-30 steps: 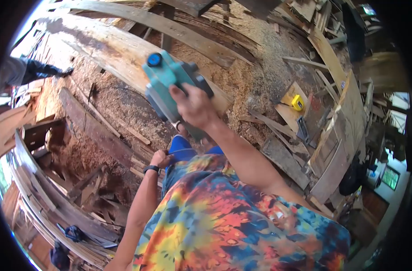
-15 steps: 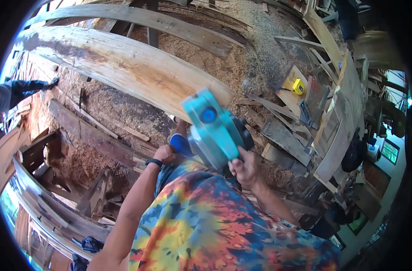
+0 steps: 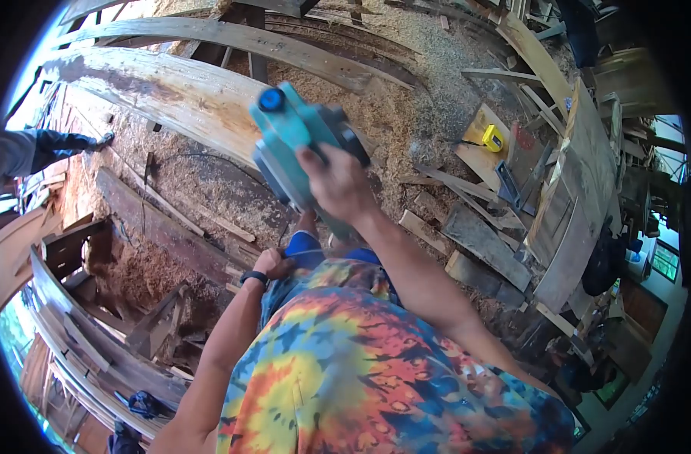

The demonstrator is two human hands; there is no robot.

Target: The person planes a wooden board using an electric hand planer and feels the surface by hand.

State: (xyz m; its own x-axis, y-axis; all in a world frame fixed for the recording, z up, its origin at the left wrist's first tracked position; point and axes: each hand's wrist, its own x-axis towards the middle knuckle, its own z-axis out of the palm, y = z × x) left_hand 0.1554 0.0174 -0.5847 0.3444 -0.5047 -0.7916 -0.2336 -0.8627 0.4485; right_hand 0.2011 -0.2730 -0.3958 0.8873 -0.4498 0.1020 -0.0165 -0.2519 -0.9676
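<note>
A teal electric planer (image 3: 296, 140) with a blue round knob sits over the near end of a long, wide plank (image 3: 171, 98). My right hand (image 3: 342, 181) is wrapped round the planer's rear handle. The planer hides part of the plank's end, and whether its base touches the wood I cannot tell. By my hip, my left hand (image 3: 271, 263) is closed, with a thin cord seeming to run from it toward my legs. A dark band is on that wrist.
Sawdust and shavings cover the ground. A curved board (image 3: 232, 36) lies beyond the plank. To the right are a yellow tape measure (image 3: 492, 138), a square (image 3: 507, 184) and scrap boards (image 3: 488, 242). Another person's leg (image 3: 65, 149) shows at left.
My right hand has pushed the planer forward and left along the plank, and my right arm is further extended. My left hand stays by my hip, still closed.
</note>
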